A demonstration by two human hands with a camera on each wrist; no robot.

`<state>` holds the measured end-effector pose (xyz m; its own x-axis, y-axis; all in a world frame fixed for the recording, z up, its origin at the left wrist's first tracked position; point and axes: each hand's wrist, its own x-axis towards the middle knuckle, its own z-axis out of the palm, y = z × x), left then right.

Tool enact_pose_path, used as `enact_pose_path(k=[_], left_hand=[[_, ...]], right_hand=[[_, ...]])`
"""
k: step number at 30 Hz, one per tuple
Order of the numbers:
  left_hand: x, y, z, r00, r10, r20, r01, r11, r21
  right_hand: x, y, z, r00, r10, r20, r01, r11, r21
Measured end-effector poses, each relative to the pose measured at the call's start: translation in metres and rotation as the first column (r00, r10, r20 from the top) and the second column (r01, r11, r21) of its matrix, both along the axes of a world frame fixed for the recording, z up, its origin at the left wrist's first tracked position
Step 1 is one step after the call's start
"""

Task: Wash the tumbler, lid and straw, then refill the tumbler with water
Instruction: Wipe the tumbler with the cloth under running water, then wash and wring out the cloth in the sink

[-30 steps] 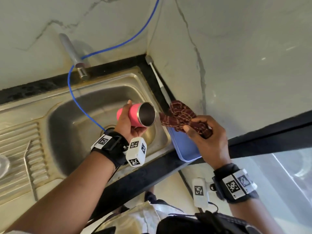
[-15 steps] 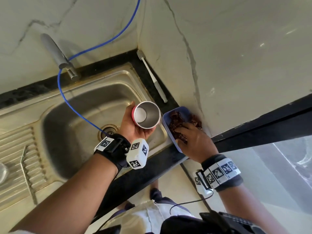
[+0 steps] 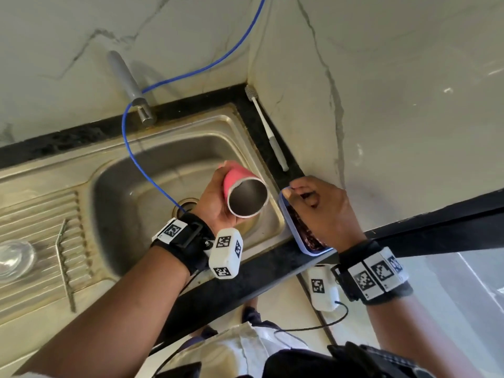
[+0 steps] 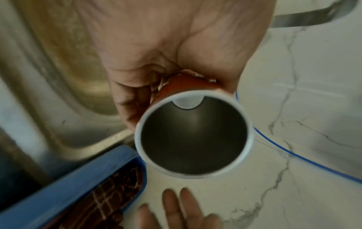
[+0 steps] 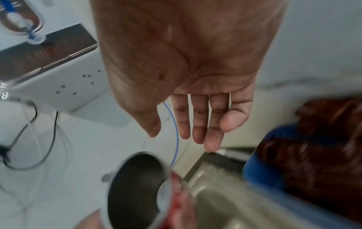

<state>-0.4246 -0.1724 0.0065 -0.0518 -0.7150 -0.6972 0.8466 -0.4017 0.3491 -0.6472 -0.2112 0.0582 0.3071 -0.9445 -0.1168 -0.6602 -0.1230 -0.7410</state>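
Observation:
My left hand (image 3: 215, 197) grips the pink tumbler (image 3: 240, 181) around its body and holds it over the sink basin (image 3: 136, 208), tilted with the open mouth toward me. The steel inside (image 4: 192, 134) looks empty. My right hand (image 3: 321, 211) hovers over the blue tray (image 3: 305, 248) to the tumbler's right, with straight fingers (image 5: 197, 124) holding nothing. On the drainboard at the far left lie a clear round piece (image 3: 13, 257), perhaps the lid, and a thin bent straw (image 3: 64, 263).
The dark red checked cloth (image 3: 302, 227) lies in the blue tray on the black counter edge. A grey tap (image 3: 128, 85) stands behind the sink, and a blue hose (image 3: 131, 148) runs down to the drain. A white brush (image 3: 268, 132) lies along the wall.
My right hand carried the cloth down into the blue tray, let it go and rose with straight fingers. The left hand kept the tumbler and tilted its mouth around.

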Motion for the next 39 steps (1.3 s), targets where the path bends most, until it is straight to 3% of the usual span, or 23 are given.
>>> enact_pose_path(k=[2, 5, 7, 12, 18, 23, 25, 27, 30, 33, 39], left_hand=[[0.011, 0.005, 0.0, 0.995, 0.022, 0.094, -0.022, 1.0, 0.006], [0.031, 0.018, 0.004, 0.953, 0.057, 0.298, -0.021, 0.992, -0.122], [0.049, 0.028, 0.014, 0.915, 0.087, 0.393, 0.0, 0.977, -0.215], [0.102, 0.063, 0.029, 0.782, 0.167, 0.601, 0.053, 0.942, -0.331], [0.159, 0.108, 0.038, 0.626, 0.243, 0.741, 0.027, 0.943, -0.331], [0.211, 0.145, 0.035, 0.521, 0.29, 0.803, -0.048, 0.949, -0.311], [0.237, 0.163, 0.03, 0.441, 0.332, 0.834, -0.133, 0.943, -0.306], [0.263, 0.183, 0.025, 0.287, 0.251, 0.924, -0.2, 0.959, -0.199], [0.295, 0.214, 0.011, 0.028, -0.023, 0.999, -0.249, 0.968, 0.029], [0.319, 0.243, -0.009, -0.108, -0.272, 0.956, -0.25, 0.938, 0.239], [0.33, 0.267, -0.04, -0.059, -0.475, 0.878, -0.245, 0.859, 0.449]], right_hand=[[0.029, -0.001, -0.002, 0.985, 0.02, 0.173, -0.048, 0.986, 0.16], [0.076, -0.004, -0.008, 0.963, 0.142, 0.228, -0.21, 0.929, 0.306], [0.105, -0.005, -0.013, 0.934, 0.26, 0.245, -0.325, 0.903, 0.281], [0.169, 0.0, -0.018, 0.845, 0.499, 0.193, -0.515, 0.856, 0.045], [0.253, 0.022, -0.025, 0.763, 0.507, 0.4, -0.571, 0.819, 0.052], [0.326, 0.037, -0.028, 0.704, 0.607, 0.369, -0.673, 0.736, 0.074], [0.357, 0.04, -0.031, 0.685, 0.641, 0.347, -0.696, 0.717, 0.048], [0.386, 0.041, -0.034, 0.675, 0.685, 0.274, -0.708, 0.706, -0.019], [0.426, 0.04, -0.041, 0.652, 0.736, 0.182, -0.736, 0.672, -0.083], [0.464, 0.042, -0.054, 0.652, 0.746, 0.135, -0.738, 0.665, -0.116], [0.524, 0.061, -0.076, 0.683, 0.701, 0.203, -0.71, 0.703, -0.041]])
